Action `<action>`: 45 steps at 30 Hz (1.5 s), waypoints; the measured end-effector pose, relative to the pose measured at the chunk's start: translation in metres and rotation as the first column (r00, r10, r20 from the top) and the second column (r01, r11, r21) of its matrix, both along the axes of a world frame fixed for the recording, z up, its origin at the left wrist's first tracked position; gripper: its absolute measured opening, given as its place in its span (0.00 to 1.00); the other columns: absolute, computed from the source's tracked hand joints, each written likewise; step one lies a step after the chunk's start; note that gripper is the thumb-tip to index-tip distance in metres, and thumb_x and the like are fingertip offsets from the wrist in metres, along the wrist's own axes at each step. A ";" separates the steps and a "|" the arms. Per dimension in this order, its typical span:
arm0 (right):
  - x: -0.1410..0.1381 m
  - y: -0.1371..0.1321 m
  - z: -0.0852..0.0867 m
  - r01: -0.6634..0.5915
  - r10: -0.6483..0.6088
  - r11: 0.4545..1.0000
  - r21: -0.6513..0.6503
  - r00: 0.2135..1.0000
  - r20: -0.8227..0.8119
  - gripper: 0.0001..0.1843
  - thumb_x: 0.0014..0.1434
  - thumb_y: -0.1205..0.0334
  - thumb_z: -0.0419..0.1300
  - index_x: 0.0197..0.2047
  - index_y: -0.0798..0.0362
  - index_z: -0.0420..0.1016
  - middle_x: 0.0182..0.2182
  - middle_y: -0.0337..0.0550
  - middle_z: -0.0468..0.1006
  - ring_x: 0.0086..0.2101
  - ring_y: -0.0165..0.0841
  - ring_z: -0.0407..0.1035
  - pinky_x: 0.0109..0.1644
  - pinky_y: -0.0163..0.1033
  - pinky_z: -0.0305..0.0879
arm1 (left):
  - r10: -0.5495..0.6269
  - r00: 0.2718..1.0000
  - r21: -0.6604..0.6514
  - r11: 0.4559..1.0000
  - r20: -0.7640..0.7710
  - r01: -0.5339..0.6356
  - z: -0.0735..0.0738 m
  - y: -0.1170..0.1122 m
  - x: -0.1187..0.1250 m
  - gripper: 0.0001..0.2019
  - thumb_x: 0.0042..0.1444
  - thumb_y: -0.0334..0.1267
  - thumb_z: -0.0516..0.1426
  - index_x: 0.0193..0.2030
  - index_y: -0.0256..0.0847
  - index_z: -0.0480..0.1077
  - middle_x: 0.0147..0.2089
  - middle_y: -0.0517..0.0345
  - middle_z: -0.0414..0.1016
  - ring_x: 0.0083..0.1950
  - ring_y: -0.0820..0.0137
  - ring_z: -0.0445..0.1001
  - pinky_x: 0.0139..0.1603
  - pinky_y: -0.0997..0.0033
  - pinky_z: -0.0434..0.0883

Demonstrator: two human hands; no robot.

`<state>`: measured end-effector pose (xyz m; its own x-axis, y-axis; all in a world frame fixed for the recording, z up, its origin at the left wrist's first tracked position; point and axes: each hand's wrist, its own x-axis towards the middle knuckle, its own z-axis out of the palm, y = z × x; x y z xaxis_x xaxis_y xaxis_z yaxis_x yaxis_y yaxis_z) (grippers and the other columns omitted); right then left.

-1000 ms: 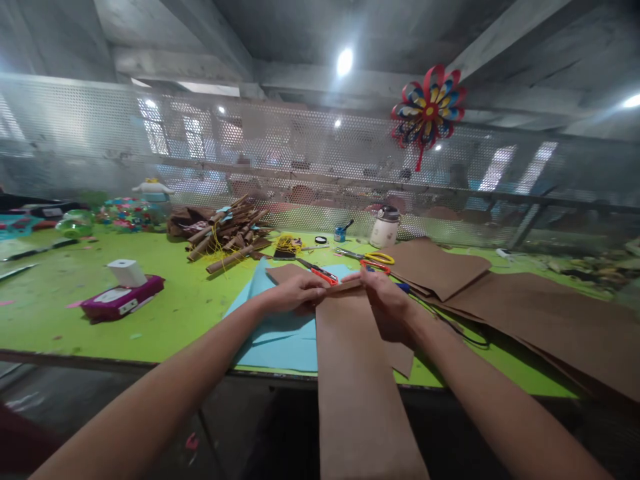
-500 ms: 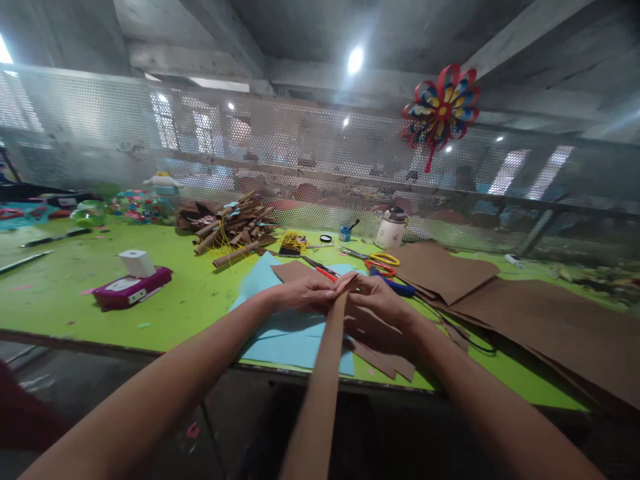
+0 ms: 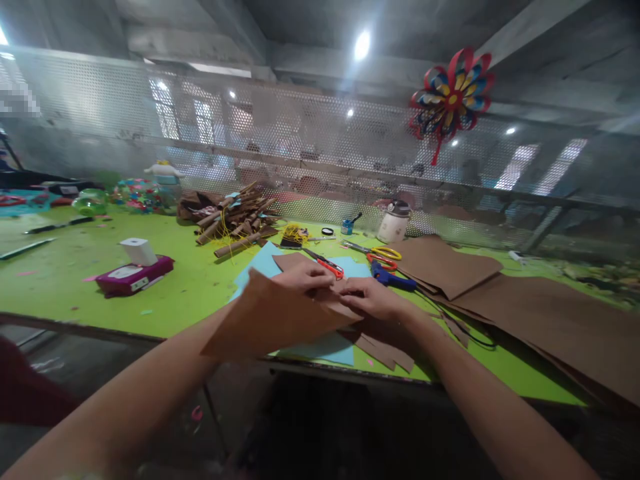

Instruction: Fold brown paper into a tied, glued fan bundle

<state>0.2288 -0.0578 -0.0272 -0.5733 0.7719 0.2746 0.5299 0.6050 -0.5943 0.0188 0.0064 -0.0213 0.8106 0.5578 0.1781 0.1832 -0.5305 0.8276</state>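
Both my hands grip one end of a long brown paper strip (image 3: pixel 270 319) above the green table (image 3: pixel 75 267). My left hand (image 3: pixel 306 276) pinches its far corner, fingers closed. My right hand (image 3: pixel 373 297) holds the same end from the right, fingers curled on the paper. The strip swings out to the left over my left forearm. Under my hands lie a light blue sheet (image 3: pixel 330 345) and brown offcuts (image 3: pixel 387 352).
Orange scissors (image 3: pixel 327 265), yellow-handled scissors (image 3: pixel 383 253) and a blue tool (image 3: pixel 395 279) lie just beyond my hands. Large brown sheets (image 3: pixel 540 313) cover the right side. A pile of brown paper rolls (image 3: pixel 235 220), a white jar (image 3: pixel 394 225) and a magenta box (image 3: pixel 134 277) stand further off.
The strip hung straight down toward me, then turned edge-on; now it has swung over to the left across my forearm. Both hands kept their hold on its far end.
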 end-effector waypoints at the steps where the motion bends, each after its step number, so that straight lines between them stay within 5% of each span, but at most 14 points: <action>1: 0.000 0.002 -0.002 0.036 -0.037 0.999 0.041 0.999 0.020 0.11 0.57 0.62 0.56 0.39 0.53 0.77 0.35 0.44 0.76 0.37 0.34 0.67 0.42 0.38 0.61 | -0.006 1.000 0.016 1.000 -0.022 0.007 -0.003 0.001 0.002 0.14 0.56 0.42 0.57 0.44 0.35 0.71 0.43 0.52 0.73 0.42 0.66 0.71 0.43 0.65 0.69; 5: 0.000 0.008 -0.011 0.181 -0.189 0.976 0.120 0.981 0.053 0.08 0.55 0.63 0.58 0.34 0.55 0.77 0.31 0.43 0.74 0.32 0.32 0.65 0.37 0.36 0.59 | 0.040 0.994 0.190 0.982 -0.099 -0.021 -0.017 0.005 0.008 0.11 0.50 0.40 0.60 0.37 0.34 0.74 0.33 0.56 0.74 0.35 0.69 0.70 0.36 0.72 0.66; 11: -0.001 0.011 -0.021 0.160 -0.186 0.965 0.206 0.976 0.112 0.05 0.55 0.65 0.59 0.31 0.56 0.74 0.29 0.41 0.71 0.30 0.29 0.63 0.34 0.34 0.57 | 0.155 0.977 0.446 0.892 -0.143 -0.077 -0.024 0.009 0.011 0.08 0.49 0.37 0.58 0.32 0.35 0.75 0.31 0.55 0.74 0.32 0.71 0.69 0.32 0.74 0.61; 26: 0.001 0.006 -0.020 0.113 -0.172 0.957 0.266 0.962 0.211 0.04 0.57 0.69 0.57 0.34 0.56 0.73 0.32 0.43 0.71 0.32 0.30 0.64 0.37 0.34 0.59 | 0.251 0.932 0.431 0.894 -0.263 -0.120 -0.023 0.010 0.011 0.09 0.49 0.38 0.57 0.31 0.36 0.75 0.26 0.58 0.73 0.28 0.72 0.67 0.26 0.75 0.57; 45: 0.009 -0.004 -0.013 0.054 -0.152 0.970 0.236 0.894 0.422 0.09 0.56 0.74 0.53 0.38 0.54 0.70 0.36 0.44 0.68 0.37 0.32 0.62 0.39 0.34 0.56 | 0.097 0.948 0.398 0.917 -0.303 0.033 -0.014 0.012 0.004 0.08 0.49 0.29 0.56 0.35 0.33 0.75 0.32 0.54 0.75 0.33 0.71 0.69 0.32 0.74 0.60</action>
